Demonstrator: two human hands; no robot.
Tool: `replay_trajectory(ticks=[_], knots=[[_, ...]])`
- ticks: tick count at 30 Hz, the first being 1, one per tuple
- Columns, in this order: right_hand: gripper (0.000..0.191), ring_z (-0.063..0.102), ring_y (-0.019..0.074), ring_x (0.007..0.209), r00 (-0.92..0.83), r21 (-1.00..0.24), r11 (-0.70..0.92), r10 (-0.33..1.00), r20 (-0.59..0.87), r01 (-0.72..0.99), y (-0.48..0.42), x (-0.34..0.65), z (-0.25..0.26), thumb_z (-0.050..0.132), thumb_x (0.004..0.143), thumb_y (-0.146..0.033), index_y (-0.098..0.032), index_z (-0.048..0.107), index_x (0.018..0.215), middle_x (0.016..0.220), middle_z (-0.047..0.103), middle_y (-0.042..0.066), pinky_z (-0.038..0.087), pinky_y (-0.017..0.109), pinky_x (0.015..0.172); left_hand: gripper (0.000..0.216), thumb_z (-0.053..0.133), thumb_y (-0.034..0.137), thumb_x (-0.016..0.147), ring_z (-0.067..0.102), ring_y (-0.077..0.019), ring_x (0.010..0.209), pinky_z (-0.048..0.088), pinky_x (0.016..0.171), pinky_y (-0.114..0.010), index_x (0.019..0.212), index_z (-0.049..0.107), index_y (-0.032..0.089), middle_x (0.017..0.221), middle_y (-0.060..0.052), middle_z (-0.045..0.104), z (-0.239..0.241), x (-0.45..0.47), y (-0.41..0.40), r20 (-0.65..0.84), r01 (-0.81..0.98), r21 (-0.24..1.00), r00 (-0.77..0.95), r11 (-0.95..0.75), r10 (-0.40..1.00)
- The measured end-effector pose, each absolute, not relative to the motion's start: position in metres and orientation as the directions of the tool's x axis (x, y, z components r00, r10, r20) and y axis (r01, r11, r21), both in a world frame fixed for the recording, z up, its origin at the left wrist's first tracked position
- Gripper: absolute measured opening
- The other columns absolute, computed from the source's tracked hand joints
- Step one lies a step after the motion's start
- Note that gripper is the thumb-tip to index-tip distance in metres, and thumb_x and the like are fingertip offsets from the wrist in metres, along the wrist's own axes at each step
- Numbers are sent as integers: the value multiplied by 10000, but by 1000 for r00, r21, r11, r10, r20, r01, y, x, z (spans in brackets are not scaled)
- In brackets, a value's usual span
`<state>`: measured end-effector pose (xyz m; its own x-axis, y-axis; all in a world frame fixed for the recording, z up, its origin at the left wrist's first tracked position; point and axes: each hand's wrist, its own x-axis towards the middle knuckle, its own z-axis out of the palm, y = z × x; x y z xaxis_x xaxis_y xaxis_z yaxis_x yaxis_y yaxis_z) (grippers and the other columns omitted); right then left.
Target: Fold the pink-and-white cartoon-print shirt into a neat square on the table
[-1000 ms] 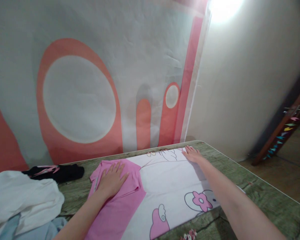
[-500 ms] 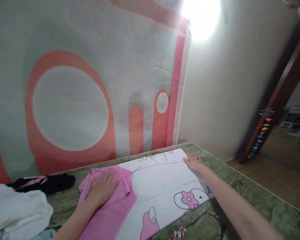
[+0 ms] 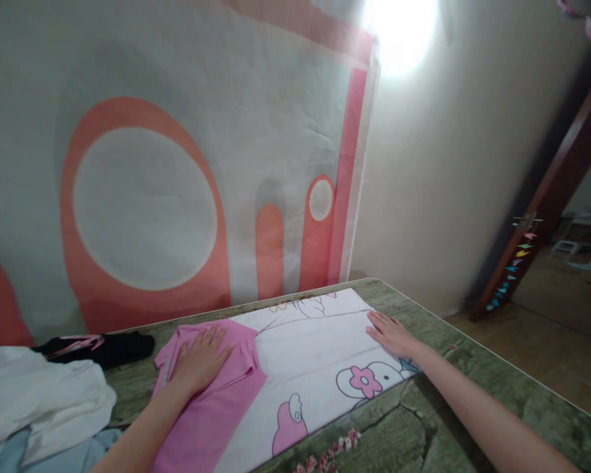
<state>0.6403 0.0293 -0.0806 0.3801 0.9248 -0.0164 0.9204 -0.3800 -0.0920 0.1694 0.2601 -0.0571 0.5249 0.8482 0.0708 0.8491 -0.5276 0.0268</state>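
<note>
A pink and white garment [image 3: 315, 355] with cartoon prints lies spread on the table, its pink sleeve folded inward at the left. My left hand [image 3: 204, 360] rests flat on the pink part, fingers spread. At the garment's right edge lies my right hand [image 3: 393, 336], palm down with its fingers stretched over the white cloth. Neither hand grips anything. The near end of the garment runs out of the bottom of the view.
Left of the garment, a white cloth [image 3: 44, 401] is heaped over a light blue one [image 3: 91, 453], with a black garment [image 3: 123, 348] behind. The wood-patterned table [image 3: 473, 348] meets a wall hanging [image 3: 148, 210] at the back. A door [image 3: 546, 177] stands at the far right.
My right hand has slid slightly toward me along the garment's right edge. My left hand stays on the pink part. The view has shifted a little.
</note>
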Motion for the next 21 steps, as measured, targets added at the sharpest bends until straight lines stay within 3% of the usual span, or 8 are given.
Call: replay_trajectory(ticks=[5,10,14,17,21], knots=[[704,145,266,1345,569,-54,-567,822,19,822,22,657,-75,152,873,-552,-101,227,1408,1469,207,106,151,481,1057,634,213,518,876,134,-290,1342,107,1021,-570,1412,225,180,1470,-57,168,-49,170,253,59,858,-1,513,-514,856],[684,88,223,1358,300,-98,-293,951,72,951,18,587,-65,151,881,-563,-147,181,1423,1484,157,66,113,448,1077,564,163,445,915,114,-236,1353,95,1061,-497,1415,203,188,1474,-30,126,-34,167,200,15,729,-24,685,-684,729],[665,104,205,1357,82,-175,-73,995,48,982,9,529,-61,166,881,-579,-204,157,1430,1485,154,31,104,419,1087,578,177,526,907,136,-230,1350,90,1074,-481,1414,172,248,1469,-2,137,-30,157,152,-24,662,26,750,-749,662],[668,130,210,1352,77,-192,-71,997,27,979,5,522,-63,182,872,-597,-220,189,1423,1480,172,28,109,421,1087,603,209,568,892,172,-227,1342,109,1082,-464,1409,186,257,1460,-2,176,-34,146,137,-16,648,40,762,-761,647],[700,133,222,1351,240,-147,-236,971,13,961,0,559,-70,164,861,-612,-195,195,1422,1479,171,38,119,446,1084,590,215,561,897,187,-217,1339,142,1083,-443,1407,190,266,1457,4,192,-44,138,141,27,635,35,771,-772,636]])
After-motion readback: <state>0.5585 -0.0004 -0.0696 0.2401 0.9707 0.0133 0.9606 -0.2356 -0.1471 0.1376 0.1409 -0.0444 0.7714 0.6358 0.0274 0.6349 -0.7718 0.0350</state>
